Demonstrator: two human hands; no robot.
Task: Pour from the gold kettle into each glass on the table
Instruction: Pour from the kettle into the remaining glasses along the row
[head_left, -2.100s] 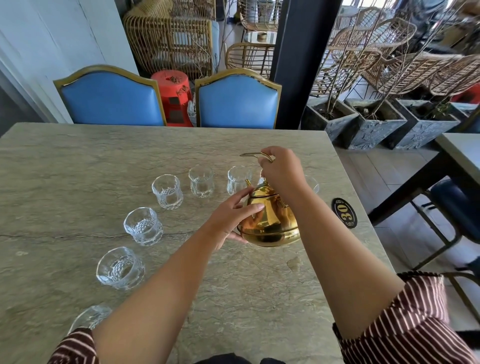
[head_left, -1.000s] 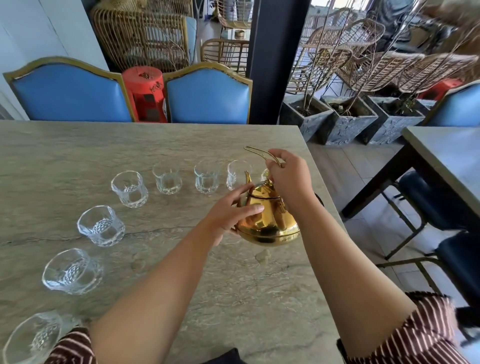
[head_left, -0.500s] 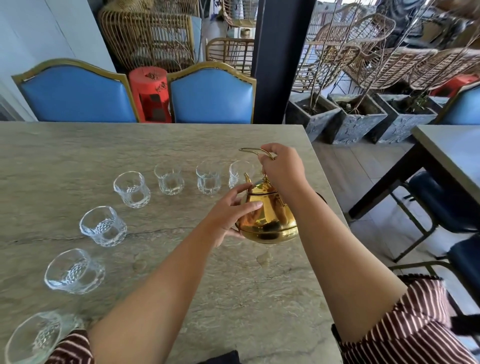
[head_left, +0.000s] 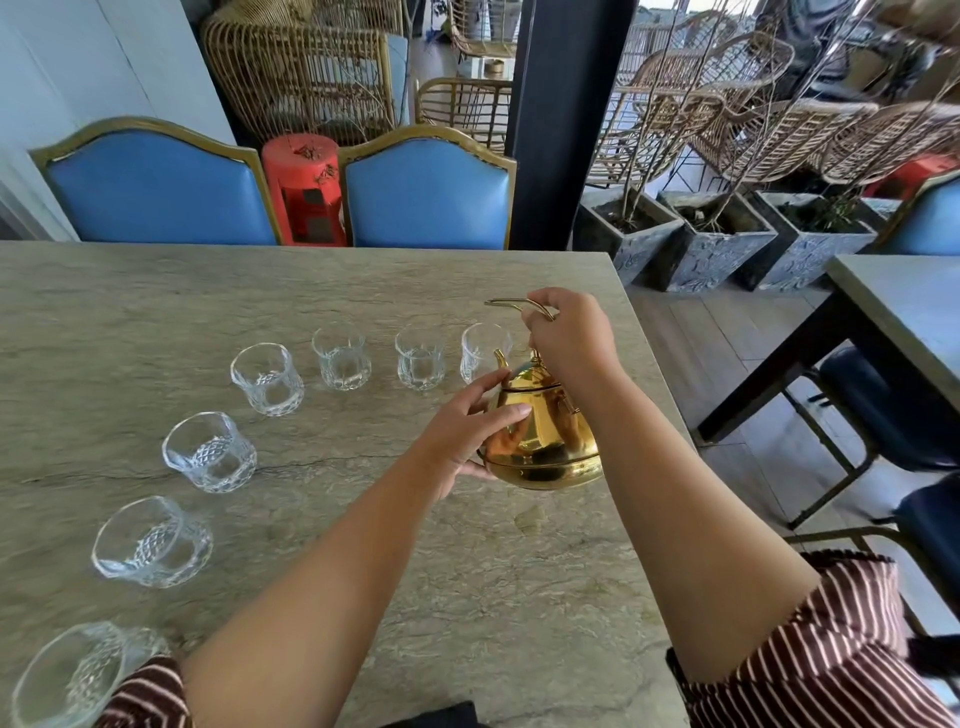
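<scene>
The gold kettle (head_left: 545, 441) hangs just above the stone table (head_left: 363, 597), near its right side. My right hand (head_left: 571, 343) is closed around the kettle's wire handle from above. My left hand (head_left: 462, 431) presses fingers and thumb against the kettle's left flank. The spout tip points toward the nearest glass (head_left: 480, 348), partly hidden behind it. Several cut-pattern glasses curve away to the left: one glass (head_left: 421, 361), another (head_left: 340, 358), a third (head_left: 267, 379), and more down to the lower left corner glass (head_left: 72, 675).
Two blue chairs (head_left: 426, 192) stand at the table's far edge, with a red stool (head_left: 304, 187) between them. The table's right edge (head_left: 660, 389) is close to the kettle. A dark pillar, planters, wicker chairs and a second table (head_left: 904, 312) lie to the right.
The kettle stays held by both hands near the rightmost glass, tilted slightly with little shift. The view has swung a bit, so the row of glasses sits further right in the frame.
</scene>
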